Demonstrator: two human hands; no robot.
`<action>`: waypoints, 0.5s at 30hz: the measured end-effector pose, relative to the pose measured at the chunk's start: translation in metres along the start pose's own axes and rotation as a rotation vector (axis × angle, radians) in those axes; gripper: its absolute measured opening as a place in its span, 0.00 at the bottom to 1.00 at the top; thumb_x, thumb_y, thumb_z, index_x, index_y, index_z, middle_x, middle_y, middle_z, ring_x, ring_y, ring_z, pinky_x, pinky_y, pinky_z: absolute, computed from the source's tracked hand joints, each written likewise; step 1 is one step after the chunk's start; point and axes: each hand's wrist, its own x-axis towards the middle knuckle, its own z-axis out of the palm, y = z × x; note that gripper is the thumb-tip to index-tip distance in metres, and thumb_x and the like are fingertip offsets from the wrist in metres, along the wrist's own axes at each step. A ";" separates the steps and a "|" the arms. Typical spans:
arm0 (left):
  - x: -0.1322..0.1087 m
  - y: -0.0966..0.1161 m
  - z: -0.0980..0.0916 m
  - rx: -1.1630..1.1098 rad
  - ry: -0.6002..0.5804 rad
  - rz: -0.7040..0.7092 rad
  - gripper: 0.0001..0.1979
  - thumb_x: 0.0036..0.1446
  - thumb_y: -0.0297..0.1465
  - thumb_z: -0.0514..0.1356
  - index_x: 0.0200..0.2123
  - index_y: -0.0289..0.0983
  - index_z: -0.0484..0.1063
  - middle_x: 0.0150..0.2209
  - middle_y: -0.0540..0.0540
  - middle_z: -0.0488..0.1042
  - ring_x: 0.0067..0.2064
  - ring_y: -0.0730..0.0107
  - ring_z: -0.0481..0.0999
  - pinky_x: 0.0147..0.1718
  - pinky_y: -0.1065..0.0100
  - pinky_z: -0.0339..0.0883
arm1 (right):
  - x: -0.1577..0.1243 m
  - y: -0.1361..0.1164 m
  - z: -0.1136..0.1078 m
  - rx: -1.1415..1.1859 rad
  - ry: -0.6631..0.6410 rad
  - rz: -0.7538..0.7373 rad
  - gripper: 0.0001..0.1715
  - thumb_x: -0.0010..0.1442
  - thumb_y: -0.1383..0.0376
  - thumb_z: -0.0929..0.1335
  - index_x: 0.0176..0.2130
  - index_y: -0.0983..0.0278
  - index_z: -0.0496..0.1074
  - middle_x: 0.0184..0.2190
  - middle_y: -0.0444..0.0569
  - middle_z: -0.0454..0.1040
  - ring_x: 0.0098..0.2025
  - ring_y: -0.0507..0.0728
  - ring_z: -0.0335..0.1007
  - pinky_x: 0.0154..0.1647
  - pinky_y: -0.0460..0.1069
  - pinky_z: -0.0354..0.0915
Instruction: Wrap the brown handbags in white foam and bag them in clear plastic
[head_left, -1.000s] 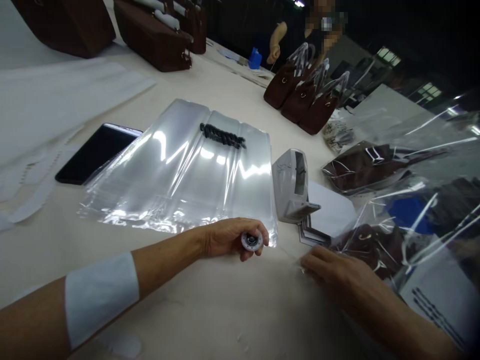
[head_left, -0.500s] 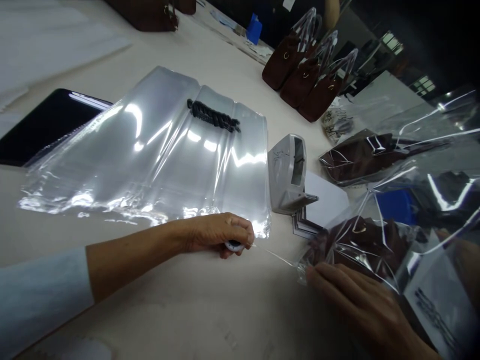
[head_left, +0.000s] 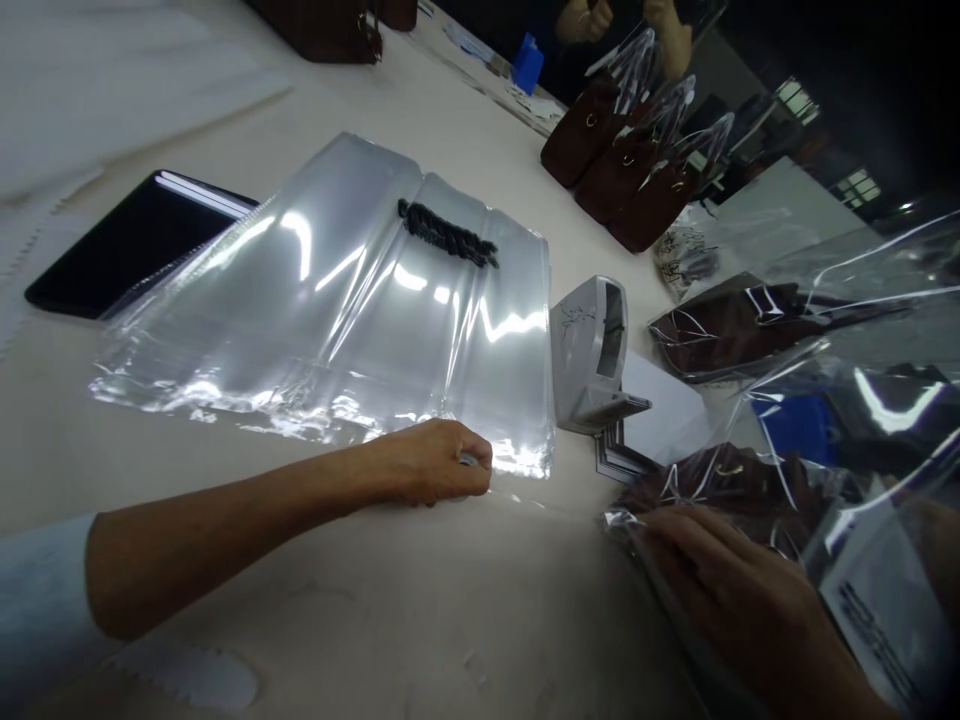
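Observation:
My left hand (head_left: 439, 462) is closed round a small roll of clear tape (head_left: 468, 459), mostly hidden by the fingers. A thin strip of tape (head_left: 538, 505) stretches from it toward the corner of a clear plastic bag. My right hand (head_left: 742, 600) presses on that plastic bag (head_left: 806, 360), fingers together over its near edge. Inside lies a dark brown handbag (head_left: 731, 495) with a gold-coloured ring. A white card with dark cord (head_left: 877, 620) shows at the right. Just beyond my left hand, flat clear bags (head_left: 315, 330) lie stacked, with a bundle of black cords (head_left: 448, 236) on top.
A grey-white device (head_left: 589, 350) stands beside white cards (head_left: 664, 405). A black tablet (head_left: 139, 245) lies partly under the stack. Three brown handbags (head_left: 630, 190) stand farther back, where another person's hands (head_left: 667, 40) show. White sheets (head_left: 112, 80) lie at the left.
My left hand has drawn back slightly leftward, and the tape strip looks longer. My right hand has moved a little to the right on the plastic. The view has shifted slightly.

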 end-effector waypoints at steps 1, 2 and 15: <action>-0.001 0.001 0.000 0.006 0.005 0.003 0.10 0.47 0.38 0.52 0.27 0.39 0.68 0.20 0.52 0.64 0.22 0.73 0.63 0.20 0.72 0.57 | 0.003 -0.002 -0.001 -0.028 0.003 0.047 0.12 0.61 0.66 0.61 0.45 0.63 0.67 0.40 0.47 0.72 0.38 0.52 0.72 0.36 0.44 0.69; -0.002 0.002 -0.001 0.009 0.008 0.007 0.10 0.46 0.38 0.52 0.27 0.39 0.68 0.21 0.52 0.64 0.22 0.72 0.63 0.21 0.72 0.57 | 0.007 -0.005 -0.002 -0.054 -0.002 0.083 0.14 0.61 0.65 0.60 0.46 0.62 0.66 0.41 0.47 0.72 0.38 0.52 0.72 0.36 0.44 0.70; -0.013 0.000 0.004 0.006 0.052 0.087 0.08 0.46 0.35 0.53 0.24 0.38 0.69 0.21 0.51 0.65 0.22 0.73 0.62 0.19 0.74 0.54 | 0.031 -0.031 0.015 -0.164 -0.179 0.133 0.14 0.63 0.62 0.58 0.42 0.62 0.68 0.36 0.48 0.74 0.25 0.54 0.71 0.22 0.48 0.65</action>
